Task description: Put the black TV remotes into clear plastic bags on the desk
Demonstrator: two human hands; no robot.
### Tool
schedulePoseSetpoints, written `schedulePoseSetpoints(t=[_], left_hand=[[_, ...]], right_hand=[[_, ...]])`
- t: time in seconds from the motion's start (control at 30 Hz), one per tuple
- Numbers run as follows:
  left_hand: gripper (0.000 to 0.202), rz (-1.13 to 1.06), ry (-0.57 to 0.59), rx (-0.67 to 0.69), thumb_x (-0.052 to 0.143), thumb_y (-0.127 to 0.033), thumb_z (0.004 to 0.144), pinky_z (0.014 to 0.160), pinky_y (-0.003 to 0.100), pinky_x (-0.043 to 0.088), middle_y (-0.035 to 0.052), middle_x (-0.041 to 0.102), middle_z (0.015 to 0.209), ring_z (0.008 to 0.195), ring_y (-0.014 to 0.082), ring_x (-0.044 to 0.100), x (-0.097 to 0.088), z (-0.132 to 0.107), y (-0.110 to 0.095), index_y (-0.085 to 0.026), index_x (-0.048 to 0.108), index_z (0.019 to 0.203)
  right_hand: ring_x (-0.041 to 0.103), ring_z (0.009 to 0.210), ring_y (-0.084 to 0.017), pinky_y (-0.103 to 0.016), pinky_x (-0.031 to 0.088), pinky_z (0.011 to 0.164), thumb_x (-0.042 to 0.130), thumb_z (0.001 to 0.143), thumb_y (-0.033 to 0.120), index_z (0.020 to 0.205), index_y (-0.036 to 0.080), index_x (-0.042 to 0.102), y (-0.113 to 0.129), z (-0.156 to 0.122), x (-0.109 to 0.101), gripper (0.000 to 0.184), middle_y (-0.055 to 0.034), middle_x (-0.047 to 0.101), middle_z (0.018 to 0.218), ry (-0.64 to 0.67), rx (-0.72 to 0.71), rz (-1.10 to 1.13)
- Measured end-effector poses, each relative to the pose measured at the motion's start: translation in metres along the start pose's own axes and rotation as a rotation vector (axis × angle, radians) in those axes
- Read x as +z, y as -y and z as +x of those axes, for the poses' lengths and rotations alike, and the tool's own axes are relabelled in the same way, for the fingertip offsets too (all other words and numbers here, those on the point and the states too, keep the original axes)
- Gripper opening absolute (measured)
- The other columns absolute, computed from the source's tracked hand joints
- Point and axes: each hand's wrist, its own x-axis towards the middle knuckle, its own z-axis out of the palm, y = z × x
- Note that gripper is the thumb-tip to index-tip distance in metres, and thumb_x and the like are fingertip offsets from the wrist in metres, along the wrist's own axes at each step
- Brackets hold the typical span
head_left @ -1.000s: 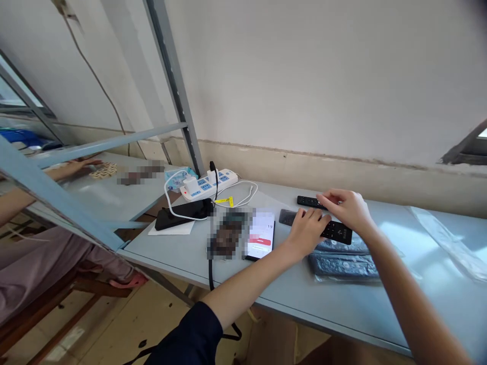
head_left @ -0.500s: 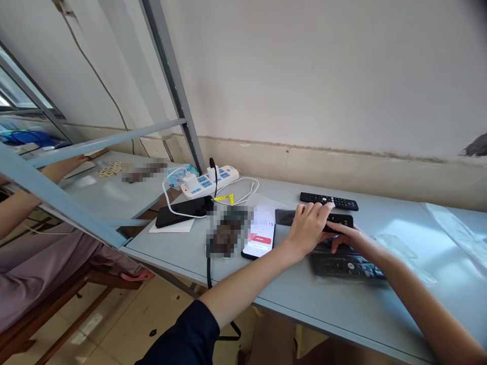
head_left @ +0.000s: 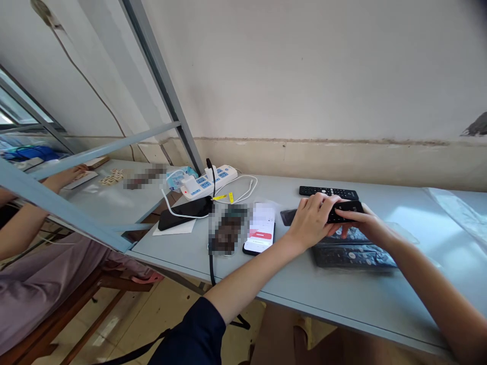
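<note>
A black remote control (head_left: 349,207) is held between my two hands, tilted up a little above the table. My left hand (head_left: 312,217) closes over its left end, with the fingers bent on top. My right hand (head_left: 366,221) grips its right end, thumb along the near side. Below and nearer to me lie black remotes in clear plastic wrap (head_left: 353,256). Behind my hands another black remote (head_left: 327,192) rests buttons up. The end of a dark flat object (head_left: 288,217) sticks out left of my left hand; the rest is hidden.
Left of my hands lie a phone with a lit screen (head_left: 259,238), a blurred item (head_left: 229,230) and a black phone (head_left: 185,213). A white power strip (head_left: 209,181) with cables stands behind. Clear plastic (head_left: 456,215) lies right. A co-worker's arm (head_left: 49,195) reaches over the neighbouring table.
The held remote has come up slightly and to the right with both hands, its right end now more raised. The view has shifted slightly. The co-worker's hand at the left has moved.
</note>
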Motion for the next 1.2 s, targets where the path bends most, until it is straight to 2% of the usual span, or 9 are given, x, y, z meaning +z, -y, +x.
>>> schedulePoseSetpoints(t=[0.1, 0.2, 0.3, 0.4, 0.5, 0.8, 0.9, 0.97, 1.2], left_hand=[[0.045, 0.041, -0.021, -0.011, 0.054, -0.026, 0.084, 0.086, 0.032, 0.040, 0.0085, 0.054, 0.121, 0.108, 0.0199, 0.051, 0.003, 0.000, 0.001, -0.019, 0.038, 0.125], [0.052, 0.083, -0.043, -0.106, 0.060, -0.023, 0.078, 0.084, 0.033, 0.040, 0.0092, 0.056, 0.117, 0.104, 0.0218, 0.052, 0.001, 0.001, 0.003, -0.017, 0.039, 0.125], [0.043, 0.089, -0.066, -0.192, 0.062, -0.025, 0.078, 0.082, 0.032, 0.040, 0.0071, 0.058, 0.110, 0.101, 0.0216, 0.054, -0.003, 0.003, 0.006, -0.019, 0.045, 0.118], [0.033, 0.104, -0.068, -0.217, 0.059, -0.029, 0.082, 0.078, 0.031, 0.040, 0.0051, 0.060, 0.104, 0.097, 0.0205, 0.055, -0.004, 0.003, 0.009, -0.021, 0.049, 0.112], [0.035, 0.106, -0.069, -0.201, 0.058, -0.035, 0.084, 0.076, 0.030, 0.040, 0.0042, 0.062, 0.101, 0.093, 0.0197, 0.057, -0.003, 0.003, 0.009, -0.021, 0.049, 0.114], [0.052, 0.088, -0.140, -0.189, 0.049, -0.059, 0.081, 0.074, 0.029, 0.040, 0.0044, 0.063, 0.092, 0.086, 0.0191, 0.058, 0.001, 0.000, 0.006, -0.020, 0.052, 0.115], [0.051, 0.117, -0.109, -0.177, 0.047, -0.059, 0.082, 0.075, 0.029, 0.040, 0.0045, 0.063, 0.094, 0.088, 0.0194, 0.058, 0.002, 0.000, 0.006, -0.021, 0.052, 0.116], [0.052, 0.141, -0.077, -0.161, 0.046, -0.058, 0.083, 0.075, 0.029, 0.039, 0.0047, 0.063, 0.095, 0.089, 0.0194, 0.057, 0.002, 0.000, 0.006, -0.020, 0.051, 0.118], [0.052, 0.290, -0.013, -0.110, 0.038, -0.056, 0.087, 0.076, 0.030, 0.037, 0.0058, 0.062, 0.094, 0.090, 0.0197, 0.056, 0.004, -0.001, 0.005, -0.020, 0.050, 0.123]], right_hand=[[0.058, 0.051, -0.021, -0.026, 0.041, 0.037, 0.070, 0.051, 0.042, 0.091, 0.012, 0.063, 0.009, -0.001, -0.007, 0.050, -0.0067, 0.060, 0.064, -0.092, -0.040, 0.049], [0.053, 0.043, -0.017, -0.026, 0.039, 0.036, 0.065, 0.048, 0.038, 0.085, 0.014, 0.064, 0.016, -0.003, -0.018, 0.044, -0.0056, 0.059, 0.060, -0.257, -0.077, 0.149], [0.047, 0.040, -0.013, -0.026, 0.041, 0.039, 0.060, 0.050, 0.039, 0.083, 0.014, 0.065, 0.018, -0.004, -0.029, 0.041, -0.0056, 0.056, 0.056, -0.369, -0.092, 0.218], [0.051, 0.048, -0.014, -0.026, 0.043, 0.043, 0.050, 0.060, 0.055, 0.090, 0.013, 0.065, 0.018, -0.004, -0.033, 0.054, -0.0120, 0.062, 0.077, -0.377, -0.081, 0.226], [0.055, 0.057, -0.014, -0.024, 0.043, 0.046, 0.040, 0.067, 0.063, 0.101, 0.014, 0.063, 0.018, -0.004, -0.032, 0.064, -0.0134, 0.061, 0.096, -0.385, -0.021, 0.232], [0.048, 0.047, -0.008, -0.016, 0.028, 0.034, 0.048, 0.077, 0.053, 0.091, 0.022, 0.064, 0.024, -0.005, -0.030, 0.038, -0.0041, 0.058, 0.073, -0.455, 0.159, 0.456], [0.041, 0.042, -0.004, -0.013, 0.028, 0.034, 0.059, 0.070, 0.041, 0.086, 0.023, 0.063, 0.022, -0.004, -0.031, 0.024, 0.0009, 0.052, 0.064, -0.464, 0.149, 0.469], [0.037, 0.041, -0.002, -0.012, 0.029, 0.035, 0.068, 0.061, 0.034, 0.082, 0.023, 0.062, 0.020, -0.004, -0.031, 0.024, 0.0036, 0.047, 0.059, -0.454, 0.155, 0.459], [0.028, 0.042, 0.000, -0.010, 0.029, 0.035, 0.086, 0.020, 0.030, 0.078, 0.022, 0.063, 0.015, -0.004, -0.030, 0.063, 0.0081, 0.038, 0.052, -0.346, 0.220, 0.340]])
